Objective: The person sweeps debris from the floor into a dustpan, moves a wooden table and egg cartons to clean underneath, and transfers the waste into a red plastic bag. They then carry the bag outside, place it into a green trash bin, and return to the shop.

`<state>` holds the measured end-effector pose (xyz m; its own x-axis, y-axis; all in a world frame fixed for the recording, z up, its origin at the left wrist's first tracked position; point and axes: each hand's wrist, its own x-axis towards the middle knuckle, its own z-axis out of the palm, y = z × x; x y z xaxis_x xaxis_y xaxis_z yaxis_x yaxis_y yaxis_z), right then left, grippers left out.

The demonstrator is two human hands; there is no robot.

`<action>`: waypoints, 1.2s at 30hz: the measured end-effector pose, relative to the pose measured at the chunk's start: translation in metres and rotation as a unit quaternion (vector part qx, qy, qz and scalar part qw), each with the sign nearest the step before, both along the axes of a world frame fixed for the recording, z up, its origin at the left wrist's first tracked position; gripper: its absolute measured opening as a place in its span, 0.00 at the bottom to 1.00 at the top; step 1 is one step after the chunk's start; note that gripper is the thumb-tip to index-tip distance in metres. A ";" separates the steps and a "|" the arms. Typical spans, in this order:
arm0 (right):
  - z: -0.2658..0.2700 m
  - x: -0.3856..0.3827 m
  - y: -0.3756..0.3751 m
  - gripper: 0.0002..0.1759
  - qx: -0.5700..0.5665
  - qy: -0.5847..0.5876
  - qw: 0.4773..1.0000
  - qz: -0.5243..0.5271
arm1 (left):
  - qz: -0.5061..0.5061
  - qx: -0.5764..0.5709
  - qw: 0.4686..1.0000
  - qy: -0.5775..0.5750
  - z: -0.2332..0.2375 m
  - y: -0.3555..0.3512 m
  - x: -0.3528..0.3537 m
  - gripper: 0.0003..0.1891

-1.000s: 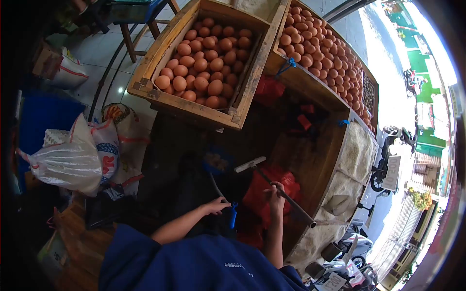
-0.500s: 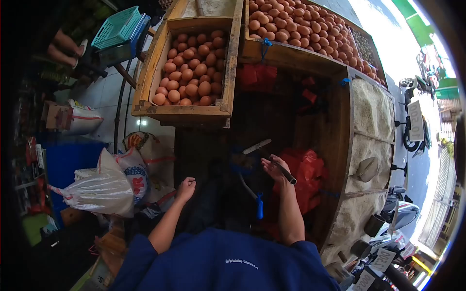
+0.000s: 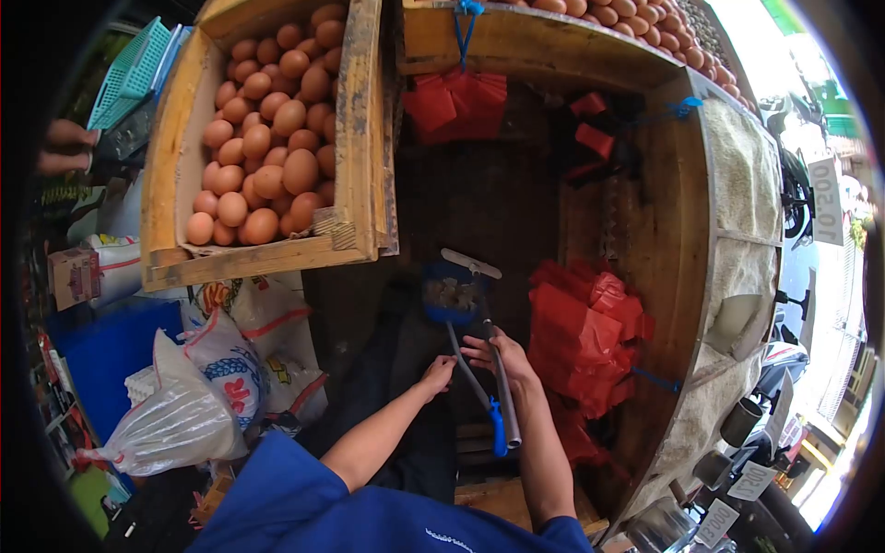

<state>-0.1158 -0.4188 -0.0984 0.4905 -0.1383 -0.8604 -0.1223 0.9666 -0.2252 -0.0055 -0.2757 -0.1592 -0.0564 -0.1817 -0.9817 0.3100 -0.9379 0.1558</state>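
My right hand (image 3: 501, 354) holds the grey tube handle of a broom (image 3: 503, 396), whose pale crossbar head lies away from me; its underside is hidden. Beside it, a blue dustpan (image 3: 446, 311) rests on the dark floor with greyish debris in it. Its thin grey handle ends in a blue grip (image 3: 499, 428) close to the broom handle and my right wrist. My left hand (image 3: 439, 374), fingers curled with nothing visible in them, is just left of the dustpan handle. Whether it touches that handle is not clear.
A wooden crate of brown eggs (image 3: 267, 170) juts out at upper left. Red plastic bags (image 3: 590, 336) hang on the right, beside bins of rice (image 3: 742, 203). Filled sacks (image 3: 189, 405) stand on the left. More eggs (image 3: 636, 18) lie beyond the wooden frame.
My left hand has moved right, close to the dustpan handle. The broom has swung more upright in view, its head now beside the dustpan. My view has shifted lower and closer.
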 end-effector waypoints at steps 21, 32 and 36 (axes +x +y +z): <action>-0.043 -0.009 -0.002 0.38 -0.102 0.221 0.952 0.184 | 0.146 0.020 0.980 0.134 -0.023 -0.013 -0.029 0.30; -0.059 -0.044 0.030 0.32 -0.264 0.239 0.872 0.335 | 0.173 0.037 0.980 0.091 -0.029 -0.012 -0.065 0.30; -0.041 -0.032 0.028 0.32 -0.320 0.245 0.815 0.417 | 0.225 0.030 0.967 0.117 -0.027 -0.018 -0.067 0.27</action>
<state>-0.1476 -0.3908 -0.1389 0.2633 -0.4301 -0.8635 -0.9032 0.2045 -0.3773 -0.0721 -0.2937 -0.1860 -0.2076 -0.1827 -0.9610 0.7085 -0.7054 -0.0189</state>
